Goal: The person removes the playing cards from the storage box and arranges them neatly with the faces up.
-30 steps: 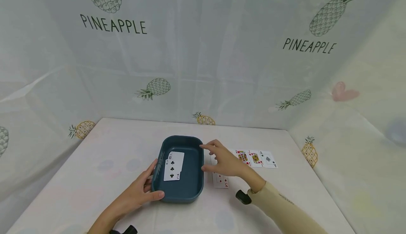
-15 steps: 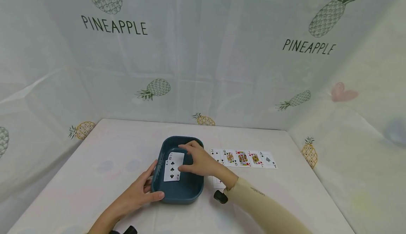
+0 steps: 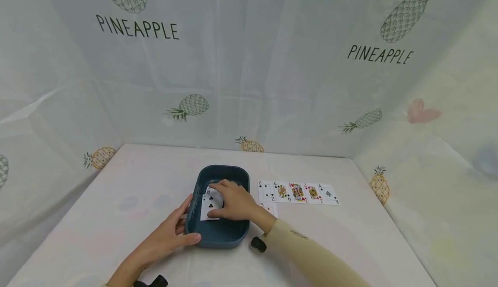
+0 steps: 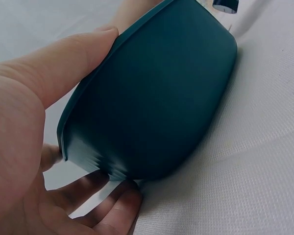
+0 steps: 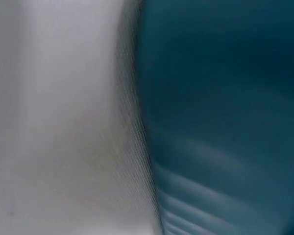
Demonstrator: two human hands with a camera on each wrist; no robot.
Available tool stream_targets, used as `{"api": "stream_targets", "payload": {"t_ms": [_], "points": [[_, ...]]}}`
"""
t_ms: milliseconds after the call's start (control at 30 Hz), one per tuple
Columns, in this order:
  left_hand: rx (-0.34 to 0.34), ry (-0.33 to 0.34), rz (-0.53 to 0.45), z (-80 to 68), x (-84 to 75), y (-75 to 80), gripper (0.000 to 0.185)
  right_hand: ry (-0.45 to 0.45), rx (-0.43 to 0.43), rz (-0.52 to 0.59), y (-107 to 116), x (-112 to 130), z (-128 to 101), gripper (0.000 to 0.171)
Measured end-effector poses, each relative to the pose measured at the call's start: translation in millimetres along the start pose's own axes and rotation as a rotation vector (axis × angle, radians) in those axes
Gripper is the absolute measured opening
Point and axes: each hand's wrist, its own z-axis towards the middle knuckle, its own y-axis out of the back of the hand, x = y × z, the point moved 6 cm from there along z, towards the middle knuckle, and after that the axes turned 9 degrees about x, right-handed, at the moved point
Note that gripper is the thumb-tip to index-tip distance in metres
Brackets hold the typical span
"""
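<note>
Inside the tray (image 3: pixel 225 234), the cards (image 3: pixel 211 199) are partly covered by the right hand (image 3: pixel 235 202). Right of it, a card (image 3: pixel 270 209) is partly hidden by the right arm (image 3: pixel 311 254), whose sleeve lettering (image 3: pixel 298 234) is too small to be read. In the right wrist view, the tray is blurred and cut off.

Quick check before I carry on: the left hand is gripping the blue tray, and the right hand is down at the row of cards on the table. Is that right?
Not quite: the right hand isn't at the row of cards. The head view shows it inside the blue tray, over the loose cards there. The left hand is gripping the tray, as you say.
</note>
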Motion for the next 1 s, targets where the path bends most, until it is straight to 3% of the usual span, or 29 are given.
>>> {"api": "stream_targets", "payload": {"t_ms": [367,1000], "points": [[-0.007,0.003,-0.001,1.0,2.3,1.7,0.107,-0.056,0.069,-0.125,-6.0,4.4,3.2,0.088],[0.012,-0.016,-0.013,1.7,1.6,0.1,0.107,-0.101,0.105,-0.169,-6.2,3.8,2.7,0.083]]}}
